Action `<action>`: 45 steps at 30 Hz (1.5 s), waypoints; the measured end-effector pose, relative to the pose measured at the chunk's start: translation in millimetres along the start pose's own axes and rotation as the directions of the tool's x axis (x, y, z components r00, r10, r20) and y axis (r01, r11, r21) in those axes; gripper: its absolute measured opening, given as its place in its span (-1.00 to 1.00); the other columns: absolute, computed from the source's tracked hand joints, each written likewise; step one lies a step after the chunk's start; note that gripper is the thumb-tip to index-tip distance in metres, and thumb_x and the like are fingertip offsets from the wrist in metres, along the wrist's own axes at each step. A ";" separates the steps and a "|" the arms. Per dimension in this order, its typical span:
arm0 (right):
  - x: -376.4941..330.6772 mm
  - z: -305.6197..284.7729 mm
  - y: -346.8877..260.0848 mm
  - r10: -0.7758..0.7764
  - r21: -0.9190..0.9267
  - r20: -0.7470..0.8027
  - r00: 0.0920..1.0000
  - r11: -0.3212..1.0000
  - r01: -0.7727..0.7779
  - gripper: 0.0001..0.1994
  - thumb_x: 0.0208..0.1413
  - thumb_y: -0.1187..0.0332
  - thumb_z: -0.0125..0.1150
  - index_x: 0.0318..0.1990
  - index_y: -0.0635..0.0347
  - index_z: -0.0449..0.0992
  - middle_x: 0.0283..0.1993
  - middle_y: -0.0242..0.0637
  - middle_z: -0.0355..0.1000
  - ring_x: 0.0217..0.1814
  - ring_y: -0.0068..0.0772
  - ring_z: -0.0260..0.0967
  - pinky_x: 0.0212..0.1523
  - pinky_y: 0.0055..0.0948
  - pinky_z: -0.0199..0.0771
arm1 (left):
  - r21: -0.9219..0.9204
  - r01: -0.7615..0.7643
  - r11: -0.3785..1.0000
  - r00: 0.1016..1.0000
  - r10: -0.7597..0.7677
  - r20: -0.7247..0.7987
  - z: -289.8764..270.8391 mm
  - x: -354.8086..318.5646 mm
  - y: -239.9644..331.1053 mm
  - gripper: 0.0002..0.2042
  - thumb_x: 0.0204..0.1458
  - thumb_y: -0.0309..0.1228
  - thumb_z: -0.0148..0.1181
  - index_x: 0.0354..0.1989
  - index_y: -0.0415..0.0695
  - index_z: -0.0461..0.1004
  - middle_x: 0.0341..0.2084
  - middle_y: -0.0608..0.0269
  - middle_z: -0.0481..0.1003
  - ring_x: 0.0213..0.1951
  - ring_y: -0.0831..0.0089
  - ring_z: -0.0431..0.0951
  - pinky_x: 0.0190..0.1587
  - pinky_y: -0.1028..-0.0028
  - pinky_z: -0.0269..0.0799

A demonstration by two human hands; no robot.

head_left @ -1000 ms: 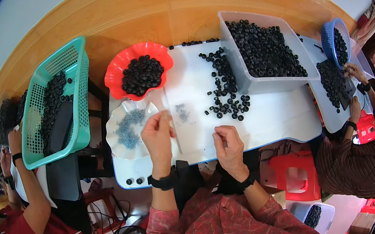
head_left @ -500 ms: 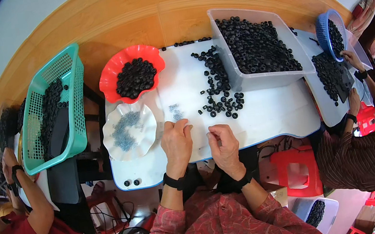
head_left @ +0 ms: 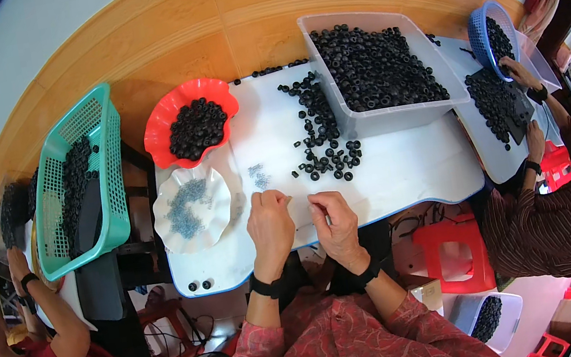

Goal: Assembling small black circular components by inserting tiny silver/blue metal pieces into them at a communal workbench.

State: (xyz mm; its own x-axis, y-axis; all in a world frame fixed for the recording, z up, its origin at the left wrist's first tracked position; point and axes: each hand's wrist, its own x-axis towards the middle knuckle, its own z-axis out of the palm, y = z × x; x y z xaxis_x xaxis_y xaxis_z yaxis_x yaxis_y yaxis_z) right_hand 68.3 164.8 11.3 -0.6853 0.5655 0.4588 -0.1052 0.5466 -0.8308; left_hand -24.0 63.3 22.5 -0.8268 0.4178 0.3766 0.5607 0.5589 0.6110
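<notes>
Loose black pieces (head_left: 333,159) lie just beyond the right hand (head_left: 337,228), and a small scatter of pale blue-grey bits (head_left: 259,176) lies just beyond the left hand (head_left: 270,231). The hands are apart, fingers curled in; whether either pinches anything I cannot tell. Left of the left hand sits a scalloped white dish (head_left: 221,217) with more bits, and past it a red bowl (head_left: 154,128) of black pieces. Farther beyond the right hand stands a translucent bin (head_left: 402,117) heaped with black pieces.

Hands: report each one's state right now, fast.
Left hand: curled inward; whether fully closed or holding anything can't be told.
Right hand: also curled; whether it's closed on anything can't be told.
</notes>
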 end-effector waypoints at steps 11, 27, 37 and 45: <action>-2.7 -11.1 9.2 0.020 0.219 0.025 0.999 0.975 -0.025 -0.83 0.15 0.58 0.17 -0.10 0.28 0.51 -0.17 -0.20 0.45 -0.24 -0.39 0.47 -0.25 -0.51 0.50 | -0.526 0.521 0.672 0.811 -0.199 0.550 -4.2 -1.6 18.9 -0.86 0.12 -0.44 0.18 -0.27 -0.27 0.53 -0.52 -0.02 0.51 -0.49 0.19 0.50 -0.41 0.35 0.39; -6.6 -4.5 11.7 0.188 0.308 -0.130 0.973 0.941 -0.141 -0.88 0.27 0.58 0.01 -0.10 0.32 0.46 -0.11 -0.25 0.37 -0.28 -0.53 0.45 -0.38 -0.59 0.56 | -0.036 -0.036 0.999 0.982 0.042 0.185 36.6 29.1 36.7 -0.82 -0.04 -0.41 0.30 -0.25 -0.10 0.53 -0.35 0.04 0.44 -0.42 0.03 0.52 -0.39 0.18 0.43; -6.0 -4.5 9.0 0.201 0.296 -0.125 0.972 0.942 -0.157 -0.89 0.26 0.60 0.03 -0.12 0.32 0.45 -0.13 -0.28 0.37 -0.30 -0.57 0.44 -0.38 -0.60 0.54 | -0.145 -0.175 0.974 0.984 0.179 0.018 28.2 8.7 22.5 -0.78 -0.06 -0.57 0.27 -0.20 -0.25 0.49 -0.31 0.03 0.47 -0.37 0.12 0.56 -0.32 0.29 0.50; -6.7 -5.5 10.0 0.172 0.254 -0.082 0.982 0.956 -0.146 -0.88 0.27 0.56 0.02 -0.11 0.34 0.46 -0.11 -0.23 0.37 -0.28 -0.51 0.48 -0.39 -0.58 0.58 | -0.898 0.363 0.251 0.932 -0.109 0.346 -2.2 -15.2 5.3 -0.77 0.10 -0.70 0.12 -0.05 -0.32 0.46 -0.24 0.18 0.52 -0.23 0.44 0.58 -0.08 0.42 0.59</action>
State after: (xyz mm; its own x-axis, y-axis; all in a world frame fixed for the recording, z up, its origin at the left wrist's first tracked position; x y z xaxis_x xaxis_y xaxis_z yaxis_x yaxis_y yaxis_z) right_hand 75.7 169.9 1.6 -0.6317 0.7000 0.3333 -0.1834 0.2828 -0.9415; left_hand -8.5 58.4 21.5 -0.8162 0.5761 0.0434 -0.1991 -0.3511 0.9149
